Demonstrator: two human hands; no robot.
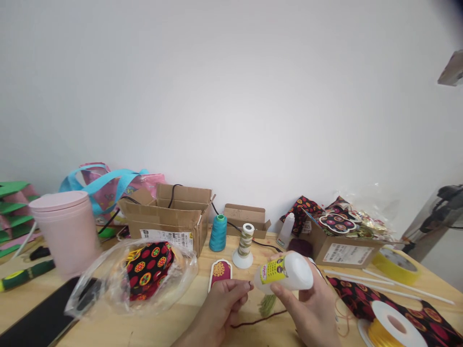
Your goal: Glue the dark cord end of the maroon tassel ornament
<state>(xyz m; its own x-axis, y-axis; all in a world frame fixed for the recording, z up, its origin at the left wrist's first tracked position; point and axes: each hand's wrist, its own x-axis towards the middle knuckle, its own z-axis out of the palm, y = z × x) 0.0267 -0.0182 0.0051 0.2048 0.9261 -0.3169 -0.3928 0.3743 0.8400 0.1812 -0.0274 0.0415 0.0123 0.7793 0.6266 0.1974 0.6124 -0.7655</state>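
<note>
My right hand (311,308) is wrapped round a white glue bottle (285,273) with a yellow label, tipped so its nozzle points left. My left hand (226,306) pinches the end of a dark maroon cord (258,319) right at the bottle's tip. The cord trails across the wooden table (181,323) under both hands, beside a small olive tassel (267,304). Just behind my left hand lies a small maroon piece with a yellow flower pattern (220,273).
A teal thread cone (218,233), a gold thread spool (244,245), open cardboard boxes (170,217), a pink cup (67,231), a plastic bag of patterned fabric (144,274), a second glue bottle (285,230), yellow tape (396,264) and a yellow cord reel (388,330) crowd the table.
</note>
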